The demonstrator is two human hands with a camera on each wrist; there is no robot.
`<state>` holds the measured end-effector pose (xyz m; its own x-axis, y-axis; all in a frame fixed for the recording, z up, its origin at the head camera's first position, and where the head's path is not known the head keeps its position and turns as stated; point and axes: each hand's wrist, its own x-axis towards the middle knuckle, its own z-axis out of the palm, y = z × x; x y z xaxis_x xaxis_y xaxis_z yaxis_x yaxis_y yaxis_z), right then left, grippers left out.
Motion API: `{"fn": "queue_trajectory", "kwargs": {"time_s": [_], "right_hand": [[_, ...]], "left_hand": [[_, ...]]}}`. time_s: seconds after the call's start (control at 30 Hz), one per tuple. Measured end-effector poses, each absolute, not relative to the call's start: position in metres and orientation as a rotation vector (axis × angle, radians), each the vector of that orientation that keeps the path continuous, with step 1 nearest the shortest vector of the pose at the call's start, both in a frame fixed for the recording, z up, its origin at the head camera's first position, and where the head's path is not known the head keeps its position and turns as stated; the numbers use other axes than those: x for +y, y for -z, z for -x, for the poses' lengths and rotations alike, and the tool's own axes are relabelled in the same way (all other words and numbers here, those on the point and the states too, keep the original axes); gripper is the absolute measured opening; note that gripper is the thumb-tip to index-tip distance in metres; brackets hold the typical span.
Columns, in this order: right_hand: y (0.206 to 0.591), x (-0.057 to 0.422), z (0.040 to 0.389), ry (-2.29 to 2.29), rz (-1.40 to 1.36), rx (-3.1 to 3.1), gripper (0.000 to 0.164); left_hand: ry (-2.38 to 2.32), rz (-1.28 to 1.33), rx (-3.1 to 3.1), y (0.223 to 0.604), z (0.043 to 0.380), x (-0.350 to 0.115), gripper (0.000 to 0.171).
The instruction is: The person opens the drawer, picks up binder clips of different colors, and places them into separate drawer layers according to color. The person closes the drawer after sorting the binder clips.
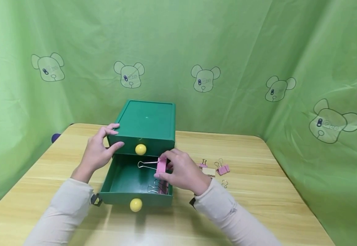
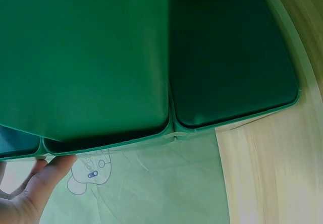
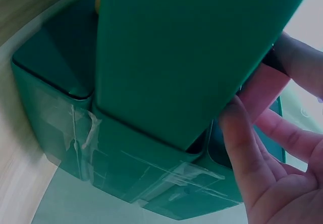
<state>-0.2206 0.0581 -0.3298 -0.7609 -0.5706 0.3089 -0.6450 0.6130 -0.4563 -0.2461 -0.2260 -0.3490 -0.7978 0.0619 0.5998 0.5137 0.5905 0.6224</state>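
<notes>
My right hand [image 1: 184,171] pinches a pink binder clip [image 1: 161,165] between thumb and fingers above the pulled-out lower drawer [image 1: 126,181]. The clip's wire handles point left; in the right wrist view its pink body [image 3: 265,90] shows beside the drawer wall. More binder clips [image 1: 163,188] with pink bodies lie in the drawer's front right corner. My left hand [image 1: 96,152] rests at the left front corner of the green drawer cabinet [image 1: 147,119], thumb by the upper drawer front and fingers at the top edge. In the left wrist view, fingers [image 2: 48,181] touch the cabinet's rim.
On the wooden table [image 1: 246,212] right of the cabinet lie a small pink clip [image 1: 203,165], a cream clip [image 1: 208,172], a larger pink clip [image 1: 223,169] and wire handles [image 1: 224,183]. Yellow knobs [image 1: 140,149] front both drawers. A green curtain [image 1: 233,112] stands behind.
</notes>
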Motion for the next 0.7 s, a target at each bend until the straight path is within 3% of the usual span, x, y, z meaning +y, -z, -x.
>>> {"fn": "queue_trajectory", "kwargs": {"time_s": [0.7], "right_hand": [[0.3343, 0.0658, 0.2226, -0.898, -1.006, -2.702, 0.036]], "left_hand": [[1.131, 0.472, -2.280, 0.3503, 0.2464, -0.2264, 0.033]]}}
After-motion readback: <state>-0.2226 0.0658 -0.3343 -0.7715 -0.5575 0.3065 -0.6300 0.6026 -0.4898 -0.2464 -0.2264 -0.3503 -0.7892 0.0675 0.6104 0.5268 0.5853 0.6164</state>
